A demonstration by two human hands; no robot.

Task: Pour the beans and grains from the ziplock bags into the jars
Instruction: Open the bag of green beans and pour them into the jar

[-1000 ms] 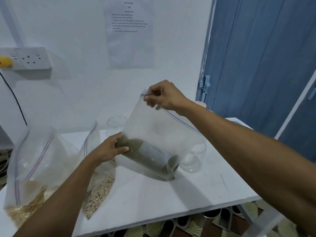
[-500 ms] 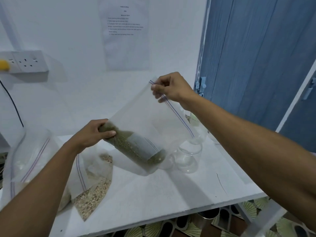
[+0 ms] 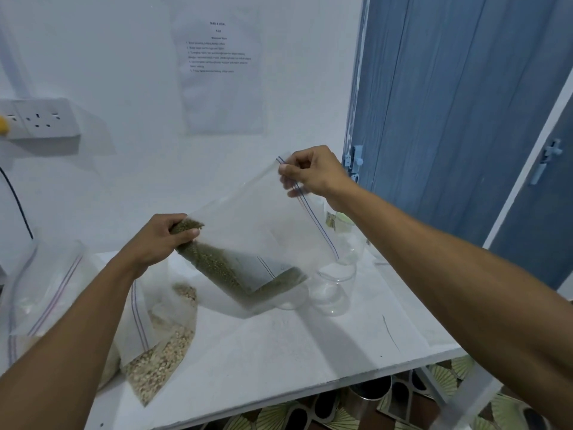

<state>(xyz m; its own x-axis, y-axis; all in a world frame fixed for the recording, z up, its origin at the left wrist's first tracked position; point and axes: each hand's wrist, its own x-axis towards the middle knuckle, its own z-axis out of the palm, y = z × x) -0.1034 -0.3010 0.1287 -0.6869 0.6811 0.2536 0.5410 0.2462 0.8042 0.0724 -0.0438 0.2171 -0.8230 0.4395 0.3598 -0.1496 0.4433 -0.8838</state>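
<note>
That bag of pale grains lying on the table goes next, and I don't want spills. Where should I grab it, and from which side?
Probably pinch the bag of pale grains at its striped zip edge, coming down from its left. The grains lie pooled away from that stripe, so the film there looks empty and flat.

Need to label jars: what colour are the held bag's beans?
The beans are olive green; head view.

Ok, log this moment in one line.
left hand: grips bean bag corner | right hand: pinches its zip edge | jar: empty, upright | pour: not started
</note>
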